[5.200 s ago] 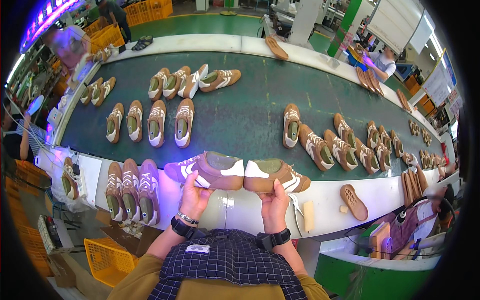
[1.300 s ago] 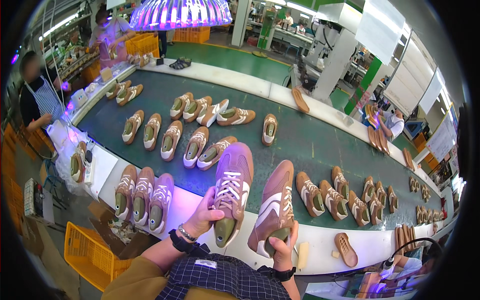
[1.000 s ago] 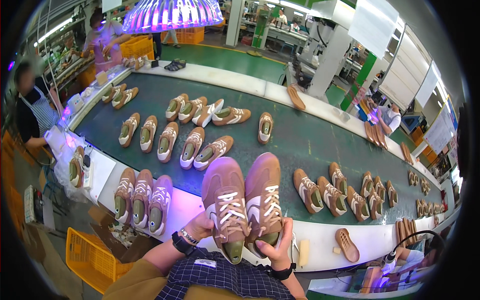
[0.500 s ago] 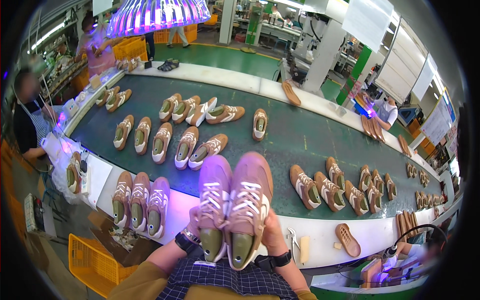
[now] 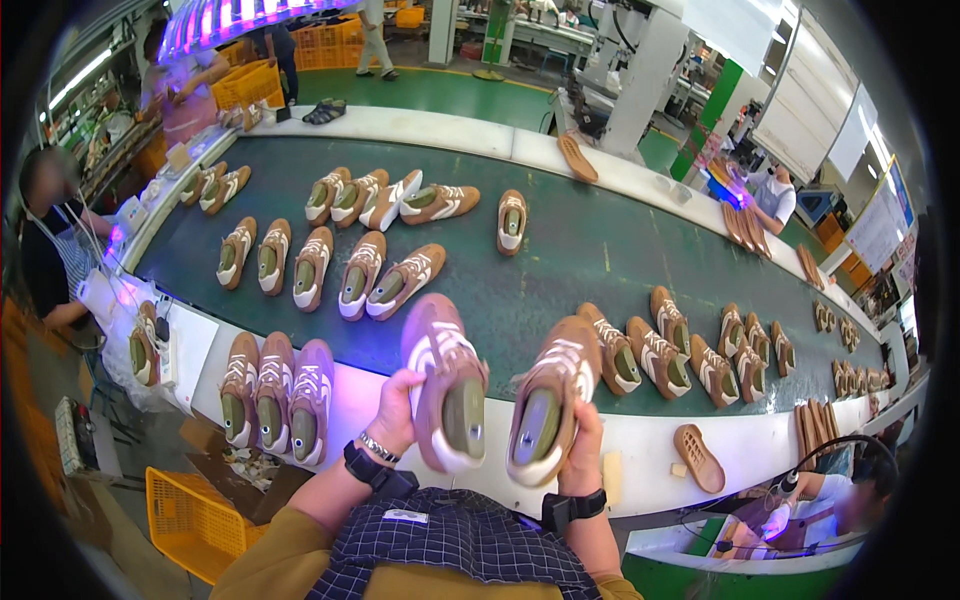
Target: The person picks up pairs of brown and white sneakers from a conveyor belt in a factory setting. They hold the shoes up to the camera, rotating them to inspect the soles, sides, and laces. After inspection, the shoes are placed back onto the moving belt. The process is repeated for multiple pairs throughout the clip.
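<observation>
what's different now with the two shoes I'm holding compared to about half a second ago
The two brown sneakers were pressed side by side; now they are spread apart, the left shoe tipped left and the right shoe tipped right, heels toward you. The left hand and right hand still grip one each. The three shoes on the white ledge and the pairs on the green belt lie in the same arrangement.
</observation>
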### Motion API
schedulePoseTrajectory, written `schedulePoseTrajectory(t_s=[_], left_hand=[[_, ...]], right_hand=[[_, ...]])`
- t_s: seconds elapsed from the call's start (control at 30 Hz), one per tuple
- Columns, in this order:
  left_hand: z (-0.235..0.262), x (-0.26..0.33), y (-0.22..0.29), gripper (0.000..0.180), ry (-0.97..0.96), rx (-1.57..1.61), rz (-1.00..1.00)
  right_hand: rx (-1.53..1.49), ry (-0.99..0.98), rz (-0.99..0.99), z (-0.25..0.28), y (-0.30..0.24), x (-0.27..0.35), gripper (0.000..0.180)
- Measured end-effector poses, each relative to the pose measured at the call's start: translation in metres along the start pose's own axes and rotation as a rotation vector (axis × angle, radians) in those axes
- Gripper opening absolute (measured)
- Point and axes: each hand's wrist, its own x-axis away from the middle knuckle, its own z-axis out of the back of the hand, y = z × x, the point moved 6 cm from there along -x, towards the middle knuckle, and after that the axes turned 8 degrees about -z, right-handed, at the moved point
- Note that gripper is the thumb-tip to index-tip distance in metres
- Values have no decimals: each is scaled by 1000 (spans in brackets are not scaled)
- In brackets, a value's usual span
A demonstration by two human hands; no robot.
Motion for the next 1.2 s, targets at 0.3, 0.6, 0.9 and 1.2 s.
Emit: schedulePoseTrajectory(t_s=[0.3,0.6,0.9,1.2], left_hand=[[29,7,10,46,277,-151,-231],[48,16,4,44,412,-195,-294],[47,12,-6,43,439,-147,-266],[50,11,-10,41,432,-166,-252]], right_hand=[[-237,135,151,24,2,-11,43],[-282,282,121,35,22,-11,40],[-281,295,124,41,24,-15,39],[-291,297,123,41,25,-14,38]])
